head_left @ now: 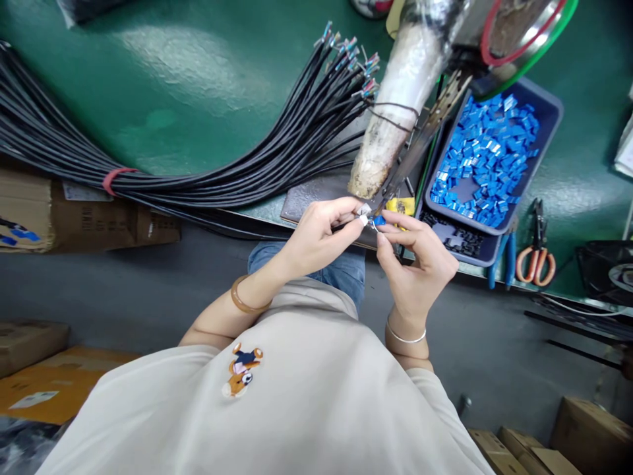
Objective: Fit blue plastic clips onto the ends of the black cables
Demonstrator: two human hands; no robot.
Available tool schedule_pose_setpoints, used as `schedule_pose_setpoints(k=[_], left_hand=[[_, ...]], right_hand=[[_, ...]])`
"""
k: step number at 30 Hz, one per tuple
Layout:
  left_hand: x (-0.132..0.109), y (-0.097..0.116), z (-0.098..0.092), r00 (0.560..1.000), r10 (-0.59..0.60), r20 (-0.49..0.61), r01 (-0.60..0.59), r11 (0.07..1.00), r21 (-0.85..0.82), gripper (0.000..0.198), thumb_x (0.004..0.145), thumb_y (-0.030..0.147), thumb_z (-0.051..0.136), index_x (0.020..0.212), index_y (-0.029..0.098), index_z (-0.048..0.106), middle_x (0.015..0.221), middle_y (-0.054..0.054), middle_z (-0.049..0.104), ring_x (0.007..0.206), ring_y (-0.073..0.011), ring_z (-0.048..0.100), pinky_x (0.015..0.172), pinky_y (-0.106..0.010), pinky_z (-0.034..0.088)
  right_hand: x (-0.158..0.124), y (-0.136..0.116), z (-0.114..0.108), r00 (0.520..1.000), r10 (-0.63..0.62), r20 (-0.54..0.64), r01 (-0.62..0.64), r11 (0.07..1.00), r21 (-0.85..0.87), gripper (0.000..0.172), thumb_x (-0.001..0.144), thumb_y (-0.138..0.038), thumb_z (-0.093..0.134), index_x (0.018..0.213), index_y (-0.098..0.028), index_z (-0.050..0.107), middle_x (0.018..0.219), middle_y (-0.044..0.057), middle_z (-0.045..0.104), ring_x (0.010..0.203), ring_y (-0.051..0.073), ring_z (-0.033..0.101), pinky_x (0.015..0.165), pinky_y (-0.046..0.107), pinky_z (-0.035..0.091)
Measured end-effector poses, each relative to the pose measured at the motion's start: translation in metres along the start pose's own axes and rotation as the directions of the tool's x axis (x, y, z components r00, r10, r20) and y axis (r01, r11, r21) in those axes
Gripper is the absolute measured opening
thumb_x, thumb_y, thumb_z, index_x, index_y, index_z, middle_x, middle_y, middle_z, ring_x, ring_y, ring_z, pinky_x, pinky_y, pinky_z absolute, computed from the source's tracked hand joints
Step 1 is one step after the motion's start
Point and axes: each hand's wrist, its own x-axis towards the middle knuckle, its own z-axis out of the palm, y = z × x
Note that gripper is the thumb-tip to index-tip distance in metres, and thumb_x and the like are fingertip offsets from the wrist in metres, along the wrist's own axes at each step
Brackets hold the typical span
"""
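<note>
Just below the tip of a white-wrapped tube [383, 145], my two hands meet at the table's front edge. My left hand [321, 231] is closed in a pinch around the end of a black cable, mostly hidden by the fingers; something white covers its fingertips. My right hand [420, 254] is closed too, thumb and fingers pinching a thin white wire [374, 227] that comes from the cable end. A small blue piece [379, 220] shows between the hands; whether it is attached to the wire I cannot tell. Behind the right fingers is a yellow block [401, 206].
A bundle of black cables [237, 178] with stripped ends lies left, tied with a red band [115, 179]. At right stand a grey tray [546, 125] of blue connectors, a bin of black parts [457, 239], blue-handled pliers [509, 257] and orange-handled scissors [537, 260].
</note>
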Motion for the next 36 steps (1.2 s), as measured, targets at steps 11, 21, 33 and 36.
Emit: schedule_pose_setpoints(k=[11,21,33,36], left_hand=[[-0.0005,0.0034,-0.0039,0.996,-0.030,0.084,0.033,0.999,-0.036,0.017,0.091,0.025,0.054,0.079,0.014,0.059,0.059,0.005,0.038,0.054,-0.0072,0.031,0.049,-0.023,0.024],[-0.0029,0.0010,-0.0011,0.987,-0.102,0.124,0.120,0.982,-0.147,0.018,0.089,0.027,0.057,0.076,0.015,0.058,0.059,0.005,0.036,0.053,-0.0068,0.030,0.050,-0.022,0.025],[0.0006,0.0028,-0.0015,0.997,-0.032,0.065,0.043,0.983,-0.177,0.018,0.090,0.024,0.055,0.075,0.015,0.058,0.061,0.004,0.038,0.054,-0.0065,0.031,0.049,-0.021,0.026],[0.0007,-0.0004,-0.0022,0.995,-0.050,0.081,0.063,0.984,-0.166,0.018,0.091,0.026,0.054,0.078,0.015,0.061,0.062,0.003,0.041,0.055,-0.0071,0.034,0.050,-0.021,0.028]], right_hand=[[-0.0052,-0.0003,-0.0013,0.998,-0.055,0.025,0.055,0.998,-0.015,0.013,0.080,-0.010,0.067,0.082,-0.022,0.061,0.108,0.004,0.074,0.091,0.017,0.074,0.081,0.032,0.064],[-0.0070,0.0020,-0.0015,0.996,-0.093,0.004,0.093,0.991,-0.101,0.012,0.083,-0.013,0.067,0.089,-0.024,0.065,0.101,0.002,0.076,0.092,0.017,0.074,0.081,0.031,0.062],[-0.0023,-0.0031,-0.0004,0.995,-0.101,-0.007,0.100,0.990,-0.095,0.014,0.081,-0.012,0.069,0.089,-0.024,0.067,0.108,0.002,0.075,0.092,0.017,0.074,0.081,0.032,0.064],[-0.0031,-0.0012,0.0003,0.993,-0.116,0.004,0.116,0.990,-0.084,0.013,0.081,-0.012,0.068,0.087,-0.023,0.065,0.109,0.003,0.075,0.090,0.016,0.074,0.079,0.030,0.064]])
